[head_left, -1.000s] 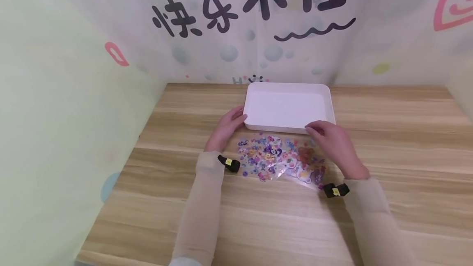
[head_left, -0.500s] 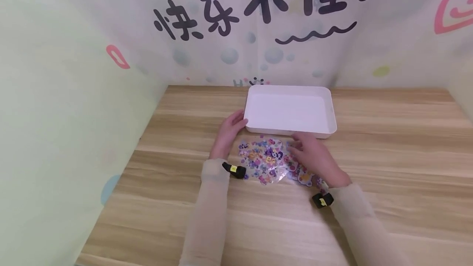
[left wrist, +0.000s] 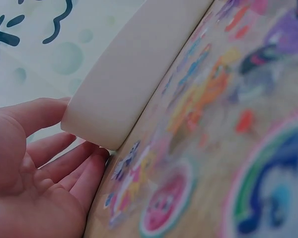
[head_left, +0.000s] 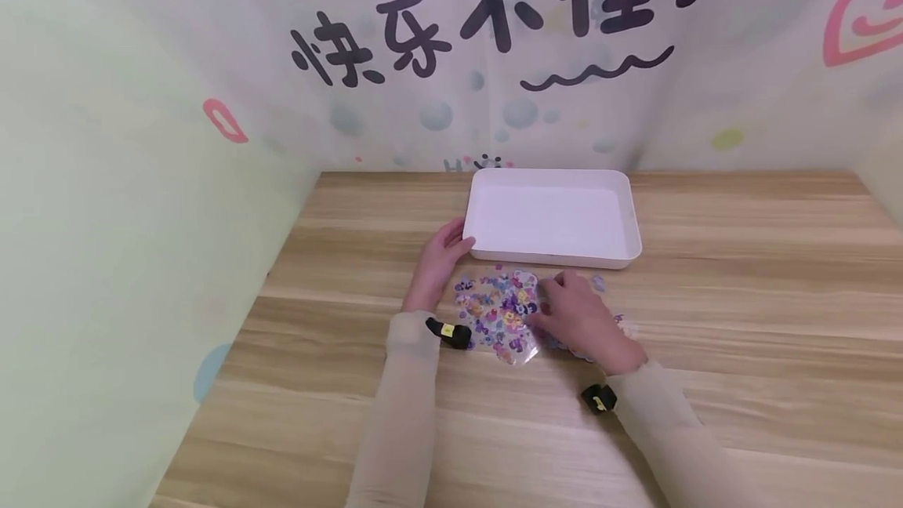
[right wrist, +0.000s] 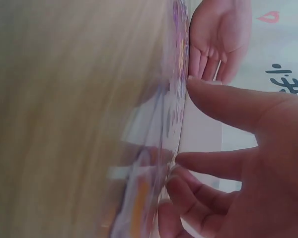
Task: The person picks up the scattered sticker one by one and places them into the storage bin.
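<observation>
The worktop [head_left: 762,335] is banded in light and darker brown. On it a tray [head_left: 553,222] is set beyond the right grip [head_left: 584,324], touched by the left grip [head_left: 433,266]; stickers [head_left: 502,312] are spread between the two, partly hidden by the right.

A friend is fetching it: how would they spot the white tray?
Look across the wooden table to the wall with big black characters. The tray sits at the table's far edge, the left hand touching it. Unlike the flat, colourful stickers nearer you, it is plain white with raised sides.
</observation>
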Demonstrator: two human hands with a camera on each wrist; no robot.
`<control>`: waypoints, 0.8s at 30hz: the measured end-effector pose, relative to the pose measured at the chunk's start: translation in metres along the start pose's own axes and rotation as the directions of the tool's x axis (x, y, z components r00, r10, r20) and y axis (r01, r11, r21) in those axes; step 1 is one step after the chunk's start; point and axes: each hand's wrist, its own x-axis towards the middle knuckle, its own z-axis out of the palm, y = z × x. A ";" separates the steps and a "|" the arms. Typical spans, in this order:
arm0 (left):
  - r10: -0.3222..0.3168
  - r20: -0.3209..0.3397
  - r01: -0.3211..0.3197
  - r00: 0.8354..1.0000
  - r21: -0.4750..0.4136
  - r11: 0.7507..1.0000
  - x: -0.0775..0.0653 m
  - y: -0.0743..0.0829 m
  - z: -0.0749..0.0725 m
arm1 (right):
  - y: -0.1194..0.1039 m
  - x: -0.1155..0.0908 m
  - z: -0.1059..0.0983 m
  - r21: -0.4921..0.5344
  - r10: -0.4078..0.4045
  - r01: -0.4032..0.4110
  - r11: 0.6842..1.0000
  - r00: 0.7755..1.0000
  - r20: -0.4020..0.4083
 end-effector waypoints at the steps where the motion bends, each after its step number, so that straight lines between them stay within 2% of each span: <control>1: 0.001 0.002 -0.001 1.000 0.000 1.000 -0.001 0.002 0.000 | -0.001 -0.001 0.001 -0.003 0.012 -0.012 1.000 1.000 0.008; 5: 0.001 0.008 -0.001 1.000 0.000 1.000 -0.002 0.003 -0.001 | -0.002 -0.001 0.003 -0.049 0.022 -0.022 0.999 1.000 0.013; 12: 0.025 -0.007 -0.025 1.000 0.007 1.000 0.010 -0.015 -0.002 | -0.001 -0.001 0.005 -0.136 -0.026 0.024 0.990 1.000 -0.014; 17: 0.044 -0.013 -0.044 0.999 0.019 0.999 0.013 -0.020 -0.002 | 0.002 -0.001 0.003 -0.130 -0.059 0.059 0.990 0.998 0.005; 24: 0.037 -0.018 -0.037 0.999 0.015 0.999 0.012 -0.020 -0.003 | 0.007 0.001 -0.002 -0.113 -0.085 0.087 0.990 0.996 0.026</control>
